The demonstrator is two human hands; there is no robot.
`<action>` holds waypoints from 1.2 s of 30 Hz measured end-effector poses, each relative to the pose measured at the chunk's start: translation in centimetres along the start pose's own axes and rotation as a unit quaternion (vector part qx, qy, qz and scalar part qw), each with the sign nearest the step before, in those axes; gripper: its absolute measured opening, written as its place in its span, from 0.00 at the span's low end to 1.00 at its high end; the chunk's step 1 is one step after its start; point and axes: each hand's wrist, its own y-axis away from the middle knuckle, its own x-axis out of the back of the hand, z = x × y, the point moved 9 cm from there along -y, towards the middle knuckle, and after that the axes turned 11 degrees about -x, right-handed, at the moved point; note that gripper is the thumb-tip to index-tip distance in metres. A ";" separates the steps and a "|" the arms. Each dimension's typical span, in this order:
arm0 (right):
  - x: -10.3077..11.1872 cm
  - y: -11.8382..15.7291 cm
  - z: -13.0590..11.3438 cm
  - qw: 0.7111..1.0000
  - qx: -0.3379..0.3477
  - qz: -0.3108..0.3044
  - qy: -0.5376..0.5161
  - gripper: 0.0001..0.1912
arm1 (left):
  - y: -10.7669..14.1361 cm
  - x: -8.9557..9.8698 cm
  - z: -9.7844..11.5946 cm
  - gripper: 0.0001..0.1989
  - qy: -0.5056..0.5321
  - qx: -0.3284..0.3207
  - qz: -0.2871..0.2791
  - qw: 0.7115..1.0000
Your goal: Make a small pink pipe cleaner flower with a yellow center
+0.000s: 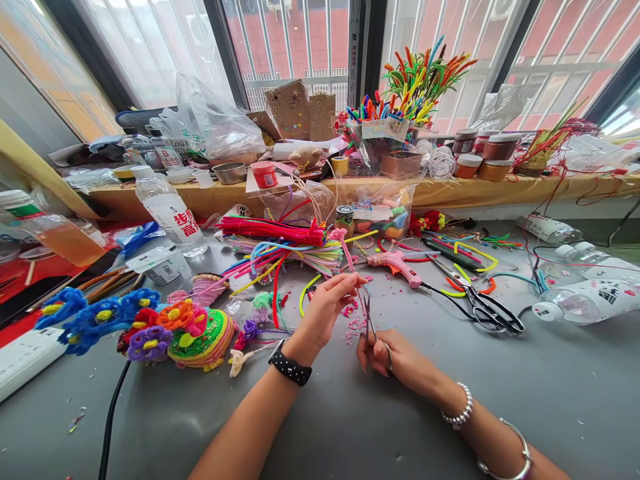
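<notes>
My left hand (327, 307), with a dotted black watch band at the wrist, pinches a pink pipe cleaner (347, 248) whose curled end points up. In my right hand (383, 350) is a small pair of scissors (370, 320), fingers in the handles and blades pointing up. Those blades are close to the lower end of the pink pipe cleaner, just right of my left fingertips; I cannot tell whether they touch it. Pink fuzz clippings (354, 328) lie on the grey table (320, 427) between my hands. A pink glue gun (397, 265) rests behind them.
Bundled red pipe cleaners (273, 231) lie behind my left hand. Fuzzy flowers (150, 333) and a layered green round piece (203, 340) sit at left. Large black-handled scissors (487, 310) and water bottles (590, 300) lie at right. A water bottle (173, 213) stands at back left.
</notes>
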 end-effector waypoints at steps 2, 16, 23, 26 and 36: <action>-0.1 0.0 -0.2 1.000 0.006 -0.010 0.006 0.38 | 0.0 -0.1 0.0 0.07 -0.002 0.000 -0.002 1.000; -0.8 0.0 -0.4 0.999 0.034 -0.034 -0.009 0.35 | 0.0 -0.2 0.1 0.08 -0.053 -0.005 -0.012 0.998; -0.8 -0.2 0.3 0.998 0.014 -0.034 -0.056 0.35 | 0.0 -0.1 0.5 0.09 -0.058 -0.025 -0.008 0.998; -1.0 -0.2 0.4 0.997 0.013 -0.043 -0.063 0.36 | 0.0 -0.2 0.5 0.08 -0.057 -0.027 -0.010 0.998; -0.5 -0.2 0.6 0.998 -0.003 -0.028 -0.060 0.33 | 0.0 0.0 0.6 0.08 -0.052 -0.032 0.002 0.998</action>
